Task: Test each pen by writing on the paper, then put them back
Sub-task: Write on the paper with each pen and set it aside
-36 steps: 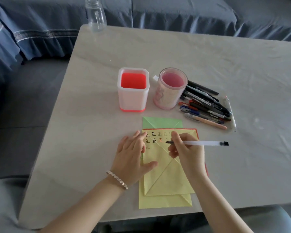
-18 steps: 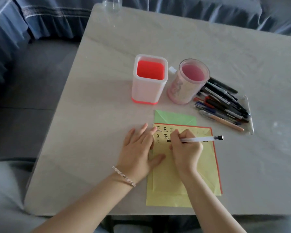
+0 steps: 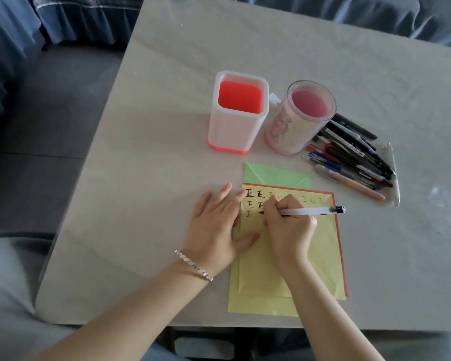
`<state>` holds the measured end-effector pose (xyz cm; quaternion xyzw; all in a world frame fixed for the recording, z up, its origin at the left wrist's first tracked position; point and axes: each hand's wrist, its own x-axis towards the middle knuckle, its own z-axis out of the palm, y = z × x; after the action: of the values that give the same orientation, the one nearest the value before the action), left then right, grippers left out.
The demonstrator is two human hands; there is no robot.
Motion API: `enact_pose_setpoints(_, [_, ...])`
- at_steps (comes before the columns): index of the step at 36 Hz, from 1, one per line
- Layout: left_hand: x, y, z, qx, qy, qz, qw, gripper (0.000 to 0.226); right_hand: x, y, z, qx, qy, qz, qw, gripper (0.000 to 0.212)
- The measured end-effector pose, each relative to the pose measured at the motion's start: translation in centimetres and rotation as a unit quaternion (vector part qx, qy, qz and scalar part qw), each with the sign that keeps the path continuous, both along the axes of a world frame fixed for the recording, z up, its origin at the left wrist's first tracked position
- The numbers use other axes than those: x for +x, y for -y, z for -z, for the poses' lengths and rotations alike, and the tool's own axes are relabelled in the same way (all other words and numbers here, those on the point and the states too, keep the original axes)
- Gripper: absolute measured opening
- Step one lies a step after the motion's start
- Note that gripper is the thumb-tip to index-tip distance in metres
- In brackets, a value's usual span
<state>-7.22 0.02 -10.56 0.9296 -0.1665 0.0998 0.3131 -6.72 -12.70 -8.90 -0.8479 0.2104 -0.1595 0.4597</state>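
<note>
Gripping a clear pen (image 3: 307,211) in the right hand (image 3: 288,230), tip on yellow paper (image 3: 320,246), left hand (image 3: 214,227) flat with fingers spread on the paper's edge, loose pens (image 3: 354,155) on the counter (image 3: 141,178) beside two holders (image 3: 236,113).

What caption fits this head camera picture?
Right hand tests a clear pen on yellow paper while left hand steadies it.

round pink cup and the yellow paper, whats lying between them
A green paper lies between the round pink cup and the yellow paper, its near edge under the yellow stack; the head view shows it.
</note>
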Motion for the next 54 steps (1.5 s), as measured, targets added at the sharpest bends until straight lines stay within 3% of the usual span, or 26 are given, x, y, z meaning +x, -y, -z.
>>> enact_pose_setpoints(4, [0.1,0.0,0.2,-0.009,0.004,0.005,1.0,0.07,0.0,0.0,-0.1,0.0,0.016,0.013,1.0,0.035])
enact_pose_setpoints(16, [0.1,0.0,0.1,-0.014,0.001,0.009,1.0,0.069,0.1,0.1,-0.2,0.012,-0.001,-0.005,1.0,0.033])
enact_pose_setpoints(20, [0.2,0.0,0.2,-0.014,-0.007,0.011,1.0,0.071,-0.1,0.4,-0.6,0.082,0.016,0.022,0.996,0.037])
enact_pose_setpoints(26, [0.2,0.1,0.1,-0.015,-0.023,0.008,1.0,0.057,-1.1,2.5,-1.1,0.11,0.027,0.04,0.993,0.031])
enact_pose_setpoints(33, [0.3,0.0,0.4,-0.017,-0.062,0.009,0.998,0.052,-2.3,3.5,-2.2,0.147,-0.04,-0.047,0.987,0.019])
enact_pose_setpoints(38, [0.3,0.1,0.3,-0.038,-0.035,0.01,0.999,0.036,-1.7,2.5,-3.0,0.066,-0.058,-0.099,0.991,0.033])
enact_pose_setpoints(47, [0.4,0.2,0.2,-0.024,0.003,0.001,1.0,0.056,-0.4,2.1,-2.3,-0.1,-0.093,-0.126,0.983,0.037])
enact_pose_setpoints(54, [0.4,0.2,0.5,-0.021,-0.042,0.006,0.999,0.05,-1.0,3.9,-2.4,-0.098,-0.095,-0.111,0.984,0.039])
